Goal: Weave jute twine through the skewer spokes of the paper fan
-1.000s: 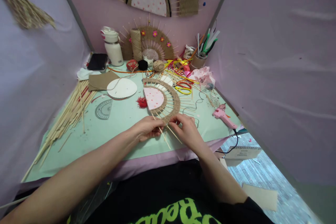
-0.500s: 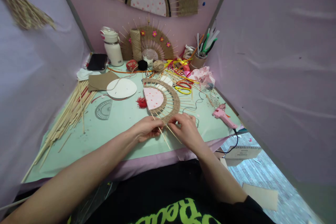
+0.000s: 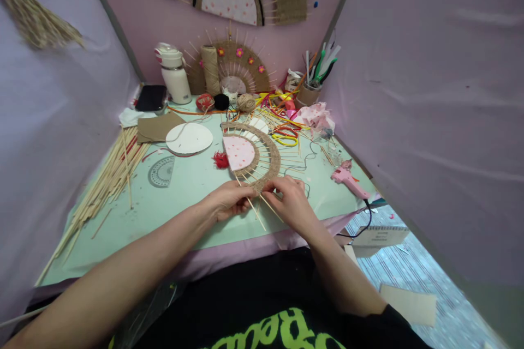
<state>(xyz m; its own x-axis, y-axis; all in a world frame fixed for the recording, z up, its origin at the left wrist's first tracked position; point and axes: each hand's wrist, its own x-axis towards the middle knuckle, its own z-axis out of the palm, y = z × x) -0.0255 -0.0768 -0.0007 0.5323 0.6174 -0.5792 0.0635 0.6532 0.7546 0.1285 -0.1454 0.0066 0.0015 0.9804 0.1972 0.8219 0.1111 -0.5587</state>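
Two narrow grips on one half-round brown twine-and-stick weaving (image 3: pixel 274 159): left hand (image 3: pixel 234 200) presumably steadying its near end, right hand (image 3: pixel 285 197) pinching alongside.

Green "Re" lettering (image 3: pixel 285 320) on black shirt (image 3: pixel 245 281), rest unclear

A white bottle (image 3: pixel 176 80) stands at the counter's (image 3: pixel 190 180) eleven o'clock beside a dark flat object (image 3: pixel 151 98), a pink glue gun (image 3: pixel 347 179) at three.

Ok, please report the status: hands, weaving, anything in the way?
Left hand gripping near end of half-round twine weaving. Right hand at its edge, hold unclear. Nothing seen blocking hands; pink glue gun apart, rightward.
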